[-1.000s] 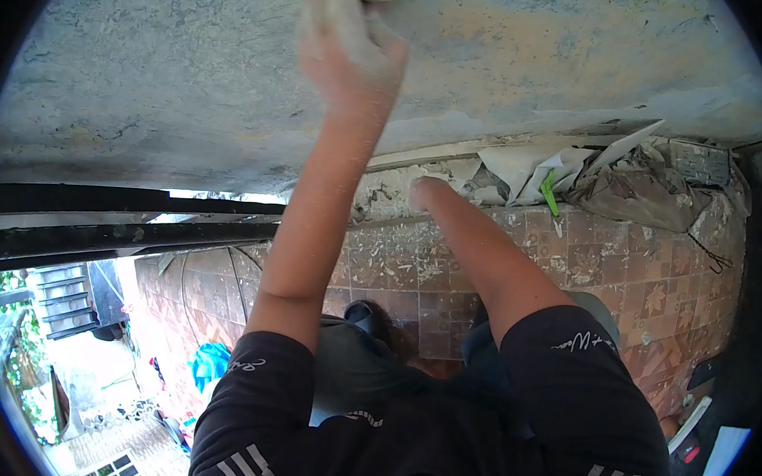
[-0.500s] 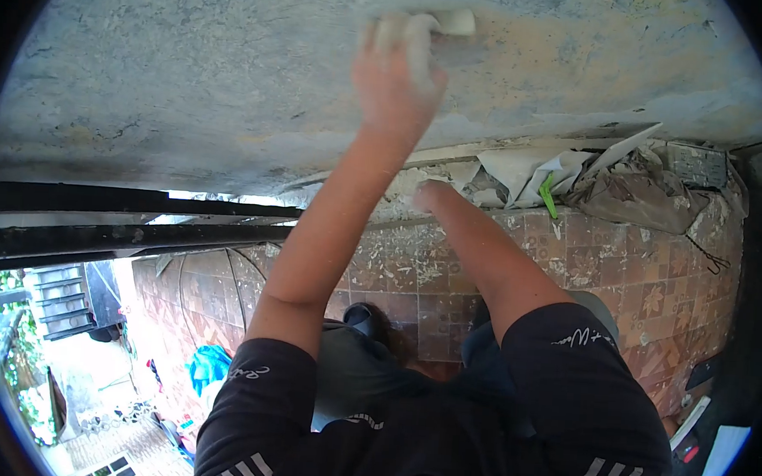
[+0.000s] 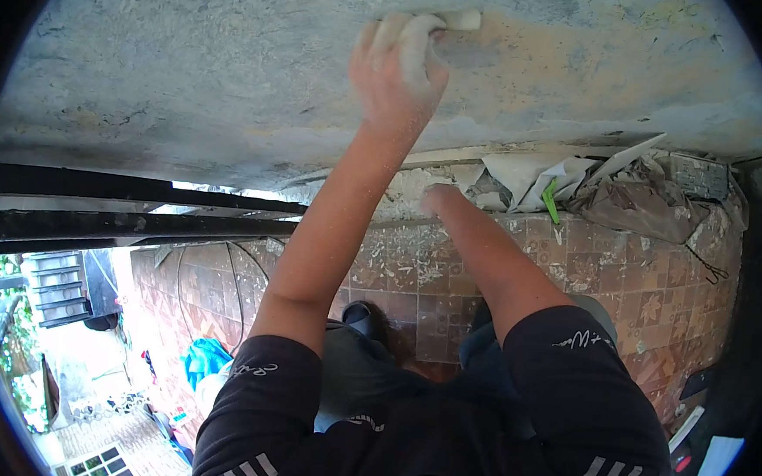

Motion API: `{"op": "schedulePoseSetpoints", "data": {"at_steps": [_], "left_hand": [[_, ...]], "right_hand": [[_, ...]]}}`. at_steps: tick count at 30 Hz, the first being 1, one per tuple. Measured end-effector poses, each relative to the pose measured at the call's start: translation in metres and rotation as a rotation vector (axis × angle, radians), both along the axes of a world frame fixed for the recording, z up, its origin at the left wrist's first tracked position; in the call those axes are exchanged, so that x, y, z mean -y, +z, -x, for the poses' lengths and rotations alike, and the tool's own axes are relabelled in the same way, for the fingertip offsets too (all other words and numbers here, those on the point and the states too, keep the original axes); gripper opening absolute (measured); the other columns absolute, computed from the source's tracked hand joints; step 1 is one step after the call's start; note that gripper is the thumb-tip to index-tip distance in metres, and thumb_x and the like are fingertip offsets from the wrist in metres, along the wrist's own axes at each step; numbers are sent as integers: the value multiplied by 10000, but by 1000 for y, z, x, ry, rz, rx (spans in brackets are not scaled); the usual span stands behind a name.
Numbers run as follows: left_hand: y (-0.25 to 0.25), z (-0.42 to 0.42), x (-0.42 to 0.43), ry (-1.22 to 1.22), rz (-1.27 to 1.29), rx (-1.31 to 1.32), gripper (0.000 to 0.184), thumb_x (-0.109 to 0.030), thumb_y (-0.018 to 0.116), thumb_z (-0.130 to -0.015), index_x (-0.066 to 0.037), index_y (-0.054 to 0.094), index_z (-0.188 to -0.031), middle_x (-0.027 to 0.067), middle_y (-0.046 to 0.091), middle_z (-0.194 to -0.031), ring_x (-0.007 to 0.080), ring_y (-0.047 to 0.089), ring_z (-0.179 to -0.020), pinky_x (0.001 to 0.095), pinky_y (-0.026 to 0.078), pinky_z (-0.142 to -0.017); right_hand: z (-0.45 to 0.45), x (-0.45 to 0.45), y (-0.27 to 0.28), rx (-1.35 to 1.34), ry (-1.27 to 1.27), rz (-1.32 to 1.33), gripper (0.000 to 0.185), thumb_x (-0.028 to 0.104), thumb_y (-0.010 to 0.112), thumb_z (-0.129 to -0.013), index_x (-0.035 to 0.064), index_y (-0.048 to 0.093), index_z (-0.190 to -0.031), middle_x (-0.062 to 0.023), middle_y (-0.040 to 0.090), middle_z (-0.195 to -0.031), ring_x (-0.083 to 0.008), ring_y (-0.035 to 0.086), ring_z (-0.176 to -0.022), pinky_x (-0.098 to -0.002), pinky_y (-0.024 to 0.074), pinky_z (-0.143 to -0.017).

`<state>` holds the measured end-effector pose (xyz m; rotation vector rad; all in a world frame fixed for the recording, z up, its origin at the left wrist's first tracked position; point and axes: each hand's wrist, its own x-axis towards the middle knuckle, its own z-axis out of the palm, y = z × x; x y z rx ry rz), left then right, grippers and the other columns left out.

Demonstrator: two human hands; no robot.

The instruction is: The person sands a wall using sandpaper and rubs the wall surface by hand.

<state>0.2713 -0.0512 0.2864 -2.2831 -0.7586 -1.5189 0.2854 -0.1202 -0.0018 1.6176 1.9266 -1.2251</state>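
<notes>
My left hand (image 3: 401, 56), pale with dust, has its fingers wrapped round a small whitish block (image 3: 462, 20). The block lies flat against the mottled grey wall (image 3: 208, 62). Lower down, beside the rough ledge at the foot of the wall, is my right hand (image 3: 440, 201). It looks dusty and bent downward, and its fingers are hidden, so its grip cannot be made out.
Crumpled sheeting (image 3: 645, 206), a bright green tool (image 3: 550, 199) and a grey block (image 3: 700, 177) lie along the wall base at right. Debris dots the brown tiled floor (image 3: 446, 316). Dark rails (image 3: 137, 226) run at left, above cables and a blue bundle (image 3: 206, 360).
Over the last second my left hand has moved right and down across the wall with the block. My right hand has shifted slightly to the right.
</notes>
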Motion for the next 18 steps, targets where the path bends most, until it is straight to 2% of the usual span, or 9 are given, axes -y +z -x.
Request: {"op": "schedulePoseSetpoints", "data": {"at_steps": [3,4,6,9,10,13,14,16,18], "left_hand": [[26,17,-22,59,-114,123,258,52,609,-674,-126,688,-845,27,690,-838,208,628,-737,315,489,-667],[37,18,-21,45,-93,177,205,35,615,-747,-75,683,-906,65,681,-891,233,636,-782,323,501,-701],[51,17,-14,10,-54,286,146,1,626,-893,26,674,-1029,139,663,-998,282,651,-872,340,524,-768],[15,-5,-3,-69,-170,71,248,39,624,-674,-129,694,-842,19,690,-840,199,627,-716,306,491,-647],[-9,-11,0,-70,-110,27,238,20,640,-678,-130,701,-852,19,689,-836,196,630,-715,301,493,-645],[8,4,-2,-75,-44,63,231,5,645,-687,-124,696,-871,37,682,-826,194,630,-724,300,494,-655],[20,22,-10,80,-38,22,213,-43,644,-752,-92,676,-957,53,675,-814,182,623,-736,312,494,-688],[62,22,-19,-5,-48,468,168,115,613,-829,52,669,-975,138,670,-904,265,656,-803,301,528,-719],[56,15,-18,-8,-157,385,159,116,608,-824,57,661,-962,147,668,-907,282,658,-804,317,530,-727]], "right_hand": [[4,6,14,-21,-126,28,435,309,505,-906,70,632,-1247,-146,574,-1346,-319,560,-1228,-454,460,-1003],[5,3,21,-36,-205,30,447,332,497,-915,71,629,-1252,-144,571,-1350,-319,556,-1234,-452,455,-1009],[5,1,41,-75,-188,60,465,360,481,-923,73,623,-1260,-144,570,-1352,-319,556,-1234,-455,450,-1013],[6,4,18,-69,-200,16,467,358,486,-918,73,622,-1262,-147,574,-1346,-317,563,-1224,-456,449,-1011],[8,4,1,-54,-204,-14,463,350,493,-913,72,623,-1261,-148,576,-1343,-316,567,-1220,-456,450,-1010],[4,7,-30,1,-34,-46,446,323,508,-898,72,634,-1244,-146,589,-1326,-306,584,-1197,-443,464,-993],[6,10,-34,-12,-53,-28,441,316,511,-894,73,637,-1240,-143,591,-1325,-304,586,-1196,-439,467,-989],[8,1,-22,-33,-108,-13,432,302,518,-886,75,643,-1232,-136,595,-1322,-299,589,-1192,-430,473,-979],[8,-5,-7,-17,9,-8,426,303,511,-891,78,648,-1225,-129,596,-1322,-298,589,-1192,-428,477,-974]]}}
